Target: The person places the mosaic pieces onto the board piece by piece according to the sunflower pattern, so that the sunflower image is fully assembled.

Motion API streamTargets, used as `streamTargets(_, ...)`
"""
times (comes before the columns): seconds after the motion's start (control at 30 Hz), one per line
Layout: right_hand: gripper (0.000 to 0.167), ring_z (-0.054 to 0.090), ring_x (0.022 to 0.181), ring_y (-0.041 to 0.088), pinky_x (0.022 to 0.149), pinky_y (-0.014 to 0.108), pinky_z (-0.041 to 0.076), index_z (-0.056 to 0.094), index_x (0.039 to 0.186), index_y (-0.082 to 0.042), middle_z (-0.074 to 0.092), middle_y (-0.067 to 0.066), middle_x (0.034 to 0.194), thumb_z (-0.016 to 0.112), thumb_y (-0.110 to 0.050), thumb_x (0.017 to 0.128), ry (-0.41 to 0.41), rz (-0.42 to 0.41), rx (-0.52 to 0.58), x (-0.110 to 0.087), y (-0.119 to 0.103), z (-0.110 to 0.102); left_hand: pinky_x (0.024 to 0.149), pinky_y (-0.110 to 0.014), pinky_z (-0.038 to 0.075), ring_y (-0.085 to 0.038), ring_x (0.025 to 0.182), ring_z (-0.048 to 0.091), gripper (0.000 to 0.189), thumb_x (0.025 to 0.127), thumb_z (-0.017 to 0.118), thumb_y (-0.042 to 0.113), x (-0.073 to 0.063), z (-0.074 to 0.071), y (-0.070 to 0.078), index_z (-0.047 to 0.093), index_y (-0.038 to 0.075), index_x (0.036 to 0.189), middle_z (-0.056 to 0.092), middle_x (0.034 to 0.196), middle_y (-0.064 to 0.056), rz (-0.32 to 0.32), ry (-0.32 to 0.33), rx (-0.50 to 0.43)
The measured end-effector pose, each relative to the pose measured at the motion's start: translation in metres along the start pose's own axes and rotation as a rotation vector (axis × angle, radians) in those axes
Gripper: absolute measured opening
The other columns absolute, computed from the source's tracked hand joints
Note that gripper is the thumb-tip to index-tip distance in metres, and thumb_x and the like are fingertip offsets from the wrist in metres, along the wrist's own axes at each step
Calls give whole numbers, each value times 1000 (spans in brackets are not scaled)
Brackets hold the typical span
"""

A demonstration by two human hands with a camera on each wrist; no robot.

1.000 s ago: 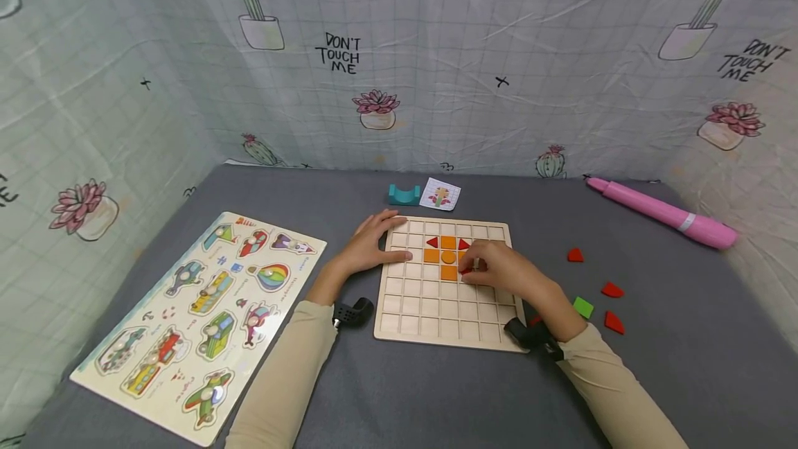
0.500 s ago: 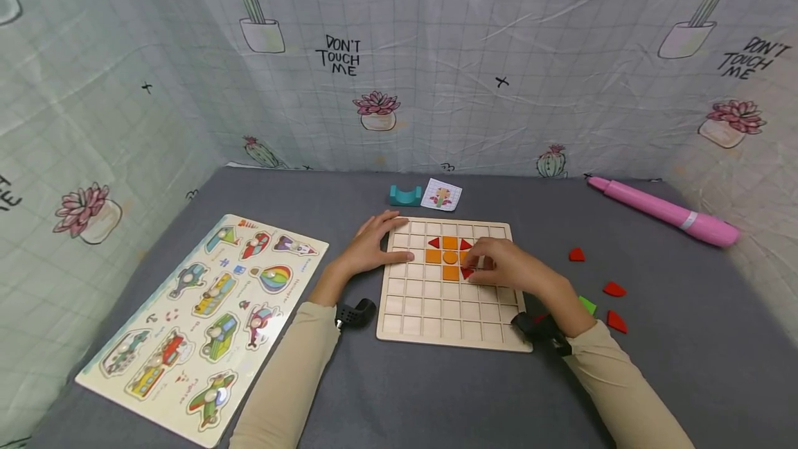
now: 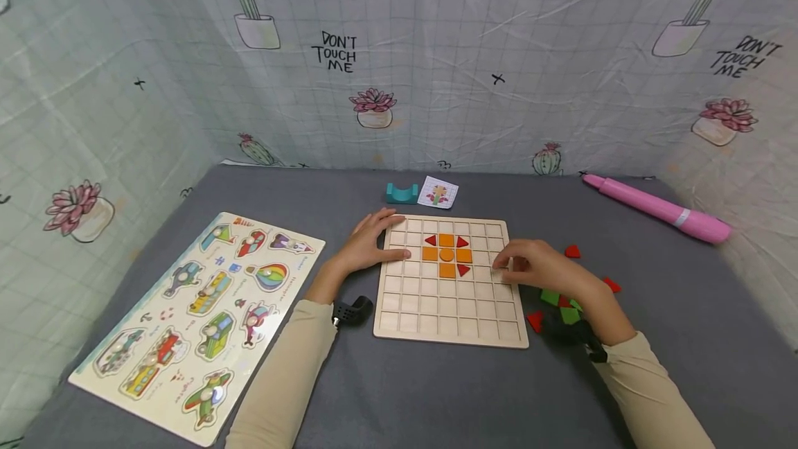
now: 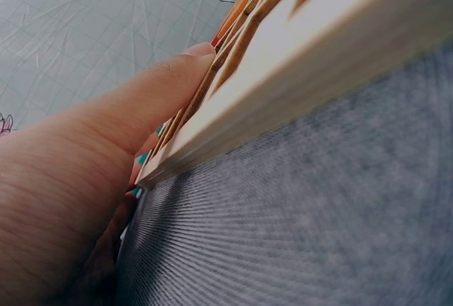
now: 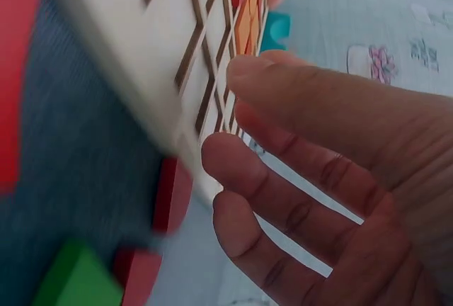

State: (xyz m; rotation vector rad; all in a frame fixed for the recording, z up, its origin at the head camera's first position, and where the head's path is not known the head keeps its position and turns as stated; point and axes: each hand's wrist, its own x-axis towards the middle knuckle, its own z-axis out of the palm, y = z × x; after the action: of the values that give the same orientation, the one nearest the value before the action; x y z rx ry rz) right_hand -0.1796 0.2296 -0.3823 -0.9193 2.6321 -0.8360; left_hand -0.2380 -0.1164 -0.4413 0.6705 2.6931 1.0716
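A pale wooden grid board (image 3: 449,321) lies on the grey cloth. Set in its cells are orange squares (image 3: 446,241) in a cross, an orange round piece (image 3: 446,254) at the centre, and three red triangles (image 3: 463,269). My left hand (image 3: 368,244) rests on the board's upper left edge, fingers and thumb extended; the left wrist view shows the thumb (image 4: 163,86) lying over the rim. Above the board's right edge hovers my right hand (image 3: 539,265), its fingers loosely bent. Nothing shows between thumb and fingertips in the right wrist view.
Green pieces (image 3: 570,315) and red pieces (image 3: 535,321) lie right of the board, partly behind the right wrist. A pattern card (image 3: 438,192) and a teal holder (image 3: 402,193) sit behind it. A picture puzzle board (image 3: 206,338) lies left, a pink pen-shaped object (image 3: 661,208) far right.
My right hand has left the lower right red triangle, which stays in its cell, and moved right to the board's edge. More loose pieces show by the wrist. The left hand stays put.
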Motion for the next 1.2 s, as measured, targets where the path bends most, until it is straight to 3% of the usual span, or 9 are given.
streamTargets(0.37,14,59,81,5,69,26,53,72,102,-7,66,1,96,72,-9,88,79,30,19,-39,24,-15,119,-57,5,-38,149,8,75,85,75,34,0,-1,1,42,14,149,24,160,-10,2,5,3)
streamTargets(0.53,13,61,80,3,69,26,54,71,99,-5,68,3,96,73,-7,87,31,12,48,-50,35,-22,119,-57,5,-38,149,8,74,86,75,34,-1,-1,1,42,13,149,25,160,-10,3,7,5)
streamTargets(0.87,15,56,66,9,58,25,51,66,97,2,63,4,85,73,-3,85,-172,68,210,-61,46,-30,118,-58,6,-38,149,7,75,85,75,35,0,0,1,42,14,149,25,160,-9,-3,7,10)
streamTargets(1.2,12,55,66,8,58,25,49,66,98,1,62,-1,84,71,-5,88,-130,39,203,-63,51,-27,118,-58,5,-37,149,7,75,85,75,36,1,1,-1,42,16,149,24,160,-8,-10,3,8)
